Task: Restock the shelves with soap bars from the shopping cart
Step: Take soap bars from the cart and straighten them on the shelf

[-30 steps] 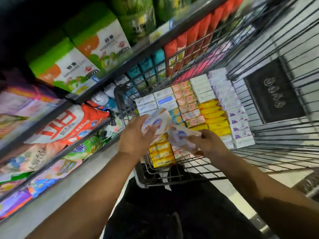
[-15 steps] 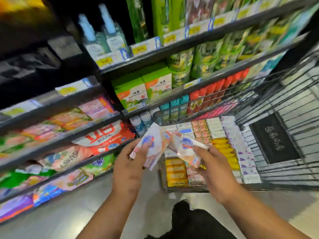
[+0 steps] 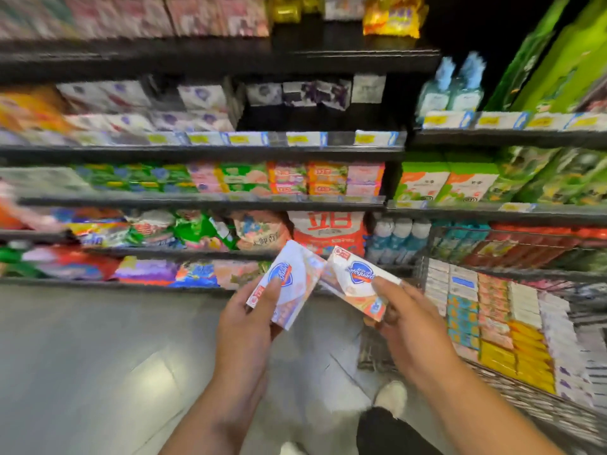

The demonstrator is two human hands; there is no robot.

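My left hand (image 3: 244, 323) grips a white and orange soap bar pack (image 3: 289, 284) with a blue shield logo, tilted on end. My right hand (image 3: 405, 320) holds a second pack of the same soap (image 3: 353, 284), lying flatter, its corner touching the first. Both are held in front of the lower shelves, above the floor. To the right stands the wire shopping cart (image 3: 423, 257), filled with several rows of boxed soap bars (image 3: 492, 316) in white, orange, blue and yellow. On the middle shelf (image 3: 203, 201) lie stacked soap packs (image 3: 295, 177) in green, pink and orange.
Dark shelving spans the view. Detergent bags (image 3: 328, 229) and bottles (image 3: 397, 238) fill the lower shelf, green boxes (image 3: 423, 182) the right bay. The upper shelf (image 3: 315, 119) has a dark gap beside white and purple boxes. Grey floor lies below; my shoe (image 3: 391, 397) shows by the cart.
My view has swung up and left from the cart to the shelves. Both hands came out of the cart holding one soap pack each and now sit lower in view, facing the shelving.
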